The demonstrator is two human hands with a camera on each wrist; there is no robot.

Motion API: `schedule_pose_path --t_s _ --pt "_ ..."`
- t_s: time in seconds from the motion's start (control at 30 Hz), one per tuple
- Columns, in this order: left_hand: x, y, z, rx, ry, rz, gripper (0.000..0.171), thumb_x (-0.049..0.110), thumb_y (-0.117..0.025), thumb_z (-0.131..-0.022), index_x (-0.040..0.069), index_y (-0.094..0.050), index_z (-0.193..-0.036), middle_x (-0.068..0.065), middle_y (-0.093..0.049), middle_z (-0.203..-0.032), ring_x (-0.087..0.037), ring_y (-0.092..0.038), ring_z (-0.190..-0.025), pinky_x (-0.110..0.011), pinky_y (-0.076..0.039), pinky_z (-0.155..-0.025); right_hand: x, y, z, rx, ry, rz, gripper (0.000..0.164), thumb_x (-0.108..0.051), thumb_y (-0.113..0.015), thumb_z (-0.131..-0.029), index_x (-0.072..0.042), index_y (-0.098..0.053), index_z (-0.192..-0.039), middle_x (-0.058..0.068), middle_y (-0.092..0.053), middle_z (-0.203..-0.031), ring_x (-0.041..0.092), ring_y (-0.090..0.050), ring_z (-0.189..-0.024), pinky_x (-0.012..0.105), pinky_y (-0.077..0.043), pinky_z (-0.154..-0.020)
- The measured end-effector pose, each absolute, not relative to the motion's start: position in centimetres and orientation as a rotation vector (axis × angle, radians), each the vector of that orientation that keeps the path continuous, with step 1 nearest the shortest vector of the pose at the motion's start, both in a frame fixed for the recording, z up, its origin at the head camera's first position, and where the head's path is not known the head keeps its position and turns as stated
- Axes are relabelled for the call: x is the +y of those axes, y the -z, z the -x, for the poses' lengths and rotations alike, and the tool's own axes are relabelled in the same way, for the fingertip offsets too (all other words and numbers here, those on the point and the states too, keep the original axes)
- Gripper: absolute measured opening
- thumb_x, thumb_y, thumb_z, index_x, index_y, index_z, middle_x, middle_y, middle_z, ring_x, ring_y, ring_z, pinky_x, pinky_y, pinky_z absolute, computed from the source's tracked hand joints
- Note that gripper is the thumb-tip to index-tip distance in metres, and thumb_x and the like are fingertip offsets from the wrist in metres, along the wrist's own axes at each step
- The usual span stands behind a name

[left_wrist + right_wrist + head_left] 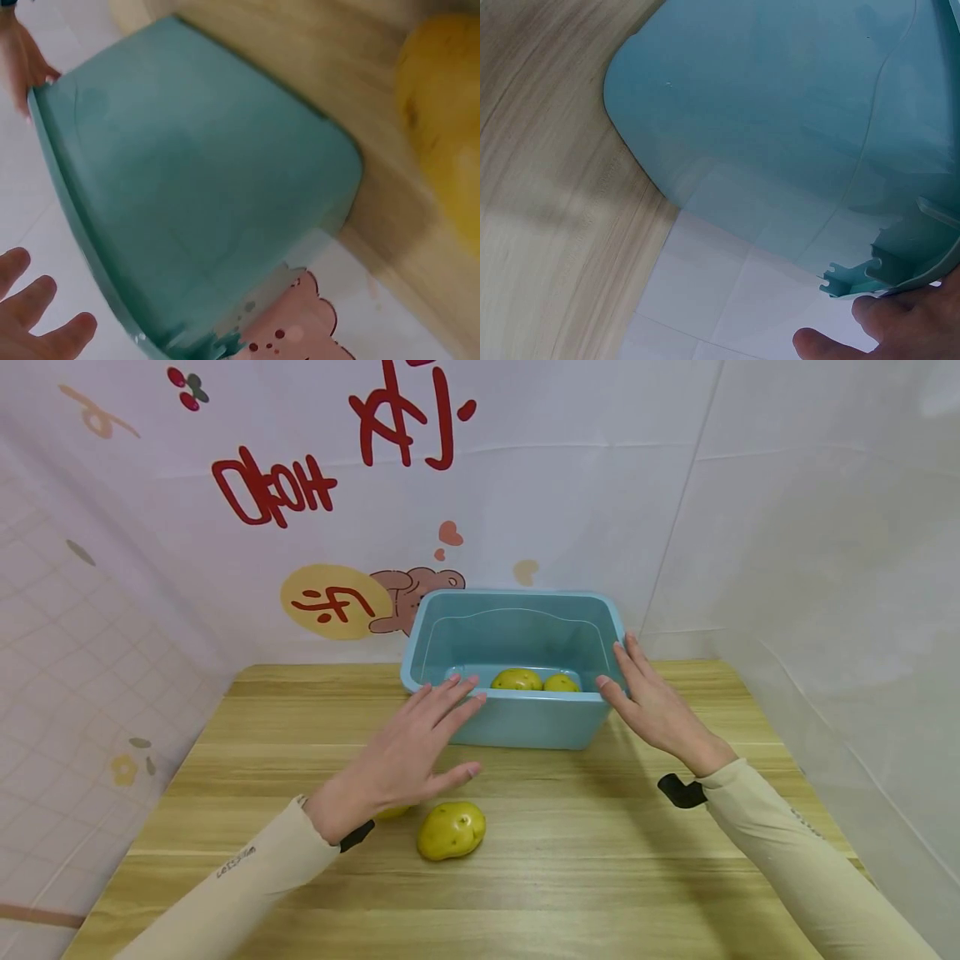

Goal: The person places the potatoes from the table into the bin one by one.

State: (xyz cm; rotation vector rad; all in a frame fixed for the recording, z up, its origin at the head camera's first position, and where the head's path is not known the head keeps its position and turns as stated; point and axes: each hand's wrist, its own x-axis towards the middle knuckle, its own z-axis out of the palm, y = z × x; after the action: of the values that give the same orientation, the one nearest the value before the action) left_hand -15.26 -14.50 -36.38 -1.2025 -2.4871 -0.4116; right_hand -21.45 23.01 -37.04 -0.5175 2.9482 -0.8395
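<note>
A light blue plastic bin (pixel 517 722) stands at the back of the wooden table, with two yellow potatoes (pixel 517 679) lying inside. My right hand (pixel 663 714) rests with straight fingers at the bin's right rim, the thumb near the front corner. In the right wrist view, its fingertips (pixel 874 311) lie right at the rim. With spread fingers, my left hand (pixel 412 747) hovers at the bin's front left, holding nothing. Just below that hand, a potato (pixel 452 831) sits on the table. Another potato (pixel 393 812) is mostly hidden behind the left wrist.
A white printed cloth wall (pixel 540 518) rises directly behind the bin. More pale cloth (pixel 847 610) hangs along the right side, and a checked panel (pixel 75 693) bounds the left. Wooden tabletop (pixel 562 877) extends in front of the bin.
</note>
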Motion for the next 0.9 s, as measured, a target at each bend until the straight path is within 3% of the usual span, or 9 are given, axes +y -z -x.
schedule_pose_path --t_s 0.23,0.37,0.7,0.9 --pt "-14.2 38.0 13.7 -2.424 0.374 1.295 0.078 0.062 -0.042 -0.104 0.008 -0.036 -0.16 -0.013 -0.027 -0.169 -0.039 -0.03 -0.153 -0.062 -0.031 -0.118 23.0 37.0 21.5 2.952 0.837 0.526 0.084 -0.058 -0.035 -0.109 -0.004 -0.005 -0.165 0.002 0.015 -0.172 0.034 -0.002 -0.159 0.061 -0.016 -0.122" --pt "-14.1 38.8 12.9 -2.431 0.326 1.331 0.077 0.063 -0.041 -0.105 0.009 -0.037 -0.16 -0.014 -0.024 -0.17 -0.039 -0.027 -0.154 -0.061 -0.03 -0.119 23.0 37.0 21.5 2.954 0.833 0.527 0.084 -0.058 -0.035 -0.109 -0.004 -0.006 -0.165 0.002 0.015 -0.172 0.034 -0.003 -0.159 0.061 -0.017 -0.122" --pt "-13.9 41.0 11.6 -2.463 0.225 1.434 0.083 0.06 -0.061 -0.097 0.012 -0.037 -0.16 -0.012 -0.021 -0.171 -0.035 -0.024 -0.155 -0.059 -0.034 -0.117 23.0 37.1 21.5 2.949 0.846 0.53 0.084 -0.059 -0.036 -0.108 -0.006 -0.005 -0.166 0.001 0.015 -0.171 0.033 -0.002 -0.159 0.061 -0.016 -0.122" --pt "-14.0 42.1 11.0 -2.48 0.13 1.502 0.083 0.063 -0.06 -0.097 0.013 -0.039 -0.159 -0.015 -0.024 -0.17 -0.036 -0.027 -0.154 -0.057 -0.037 -0.116 23.1 37.1 21.5 2.953 0.837 0.53 0.084 -0.059 -0.036 -0.108 -0.005 -0.005 -0.166 0.001 0.015 -0.172 0.032 -0.001 -0.159 0.061 -0.016 -0.122"
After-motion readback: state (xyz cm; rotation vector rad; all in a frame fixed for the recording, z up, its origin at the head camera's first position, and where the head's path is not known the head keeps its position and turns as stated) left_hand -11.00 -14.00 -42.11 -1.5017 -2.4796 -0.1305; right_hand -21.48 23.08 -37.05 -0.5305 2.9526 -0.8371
